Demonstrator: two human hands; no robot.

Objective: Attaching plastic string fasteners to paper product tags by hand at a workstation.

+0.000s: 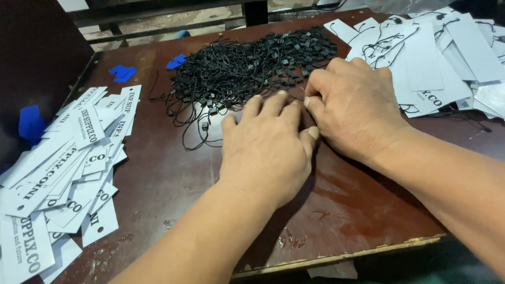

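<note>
The fingers of the left hand (267,150) lie flat and spread at the near edge of the heap of black strings (249,65), while the right hand (353,106) curls its fingers closed beside them, as if pinching one string loose, though the pinch itself is hidden. Plain white tags (55,184) lie stacked left on the brown surface (169,174) and strung tags (436,60) right, both within easy reach.

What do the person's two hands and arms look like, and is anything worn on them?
Both the left hand and the right hand are bare: no gloves, rings, watch or bracelet show. The forearms are uncovered too, with no sleeve in view. The fingernails are short.
</note>
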